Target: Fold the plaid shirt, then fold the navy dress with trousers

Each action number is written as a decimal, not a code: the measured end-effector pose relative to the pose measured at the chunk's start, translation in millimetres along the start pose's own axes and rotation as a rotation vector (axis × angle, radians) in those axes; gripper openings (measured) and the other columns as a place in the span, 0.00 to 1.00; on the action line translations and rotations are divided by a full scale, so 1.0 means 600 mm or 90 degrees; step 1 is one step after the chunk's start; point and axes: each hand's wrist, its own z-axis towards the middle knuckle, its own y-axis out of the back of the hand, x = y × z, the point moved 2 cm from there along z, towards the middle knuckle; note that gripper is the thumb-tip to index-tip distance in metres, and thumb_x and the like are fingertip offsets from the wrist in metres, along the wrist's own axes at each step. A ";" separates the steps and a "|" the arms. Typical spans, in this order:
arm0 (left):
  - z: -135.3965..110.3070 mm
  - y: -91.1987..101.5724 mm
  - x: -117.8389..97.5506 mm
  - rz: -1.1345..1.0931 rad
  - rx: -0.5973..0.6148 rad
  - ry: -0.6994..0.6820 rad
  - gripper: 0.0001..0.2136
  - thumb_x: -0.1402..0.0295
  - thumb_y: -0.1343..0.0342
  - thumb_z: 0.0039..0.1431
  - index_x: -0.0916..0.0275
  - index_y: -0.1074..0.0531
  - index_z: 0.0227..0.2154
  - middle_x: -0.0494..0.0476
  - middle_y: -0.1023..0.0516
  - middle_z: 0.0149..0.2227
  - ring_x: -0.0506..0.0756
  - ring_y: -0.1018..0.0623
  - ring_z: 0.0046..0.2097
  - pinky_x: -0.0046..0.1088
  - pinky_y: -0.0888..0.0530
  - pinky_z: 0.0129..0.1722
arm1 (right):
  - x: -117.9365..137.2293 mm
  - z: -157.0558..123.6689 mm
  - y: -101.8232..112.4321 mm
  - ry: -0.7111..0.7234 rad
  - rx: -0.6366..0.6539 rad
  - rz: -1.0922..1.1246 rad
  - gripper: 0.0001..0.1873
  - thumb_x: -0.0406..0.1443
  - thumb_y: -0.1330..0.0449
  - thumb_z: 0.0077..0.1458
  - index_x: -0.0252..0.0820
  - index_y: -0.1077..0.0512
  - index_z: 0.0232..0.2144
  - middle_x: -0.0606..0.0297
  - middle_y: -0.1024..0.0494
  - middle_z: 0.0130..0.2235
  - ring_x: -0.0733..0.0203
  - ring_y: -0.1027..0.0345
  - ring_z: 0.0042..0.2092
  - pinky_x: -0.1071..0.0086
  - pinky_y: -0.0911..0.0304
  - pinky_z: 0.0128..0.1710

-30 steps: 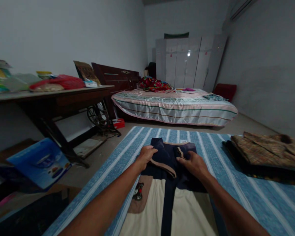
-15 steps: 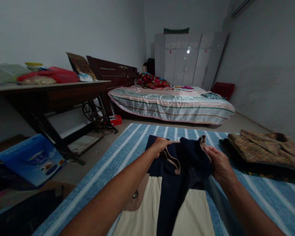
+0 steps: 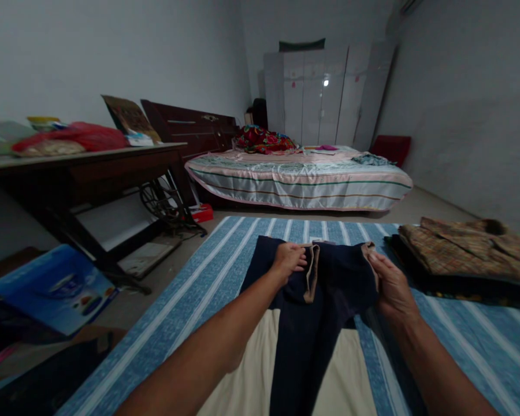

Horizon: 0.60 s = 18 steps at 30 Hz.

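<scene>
A navy and cream garment with tan trim lies on a blue striped mat in front of me. My left hand presses its fingers down on the navy upper part, beside a tan-edged fold. On the right edge of the navy part, my right hand is closed on the cloth where the tan trim shows. Both forearms reach forward over the cream lower part.
A folded pile of brown patterned clothes sits on the mat at the right. A bed and white wardrobe stand at the back. A dark table with clutter and a blue box are at the left.
My hands have spread the navy upper part wider: the right hand moved out to the right edge, the left hand slightly forward. The view shifted a little to the right.
</scene>
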 end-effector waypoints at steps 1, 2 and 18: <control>-0.007 0.000 0.002 0.035 -0.003 -0.032 0.08 0.70 0.52 0.57 0.65 0.33 0.38 0.60 0.23 0.35 0.53 0.22 0.35 0.30 0.24 0.35 | 0.003 0.000 -0.001 0.002 -0.001 0.004 0.16 0.36 0.28 0.32 0.40 0.26 0.28 0.70 0.22 0.24 0.68 0.31 0.22 0.77 0.34 0.21; -0.013 0.001 0.003 0.073 -0.004 -0.067 0.08 0.72 0.51 0.55 0.65 0.32 0.38 0.59 0.23 0.36 0.54 0.22 0.38 0.31 0.25 0.39 | 0.007 0.001 -0.002 0.005 -0.005 0.011 0.17 0.36 0.28 0.32 0.40 0.26 0.27 0.70 0.22 0.24 0.68 0.31 0.21 0.78 0.34 0.21; -0.043 -0.017 0.007 0.552 0.188 -0.264 0.24 0.54 0.56 0.60 0.62 0.37 0.55 0.64 0.44 0.63 0.65 0.46 0.64 0.50 0.48 0.59 | 0.049 -0.005 -0.017 0.071 -0.014 0.047 0.19 0.35 0.27 0.29 0.39 0.26 0.28 0.71 0.23 0.24 0.70 0.31 0.21 0.80 0.34 0.21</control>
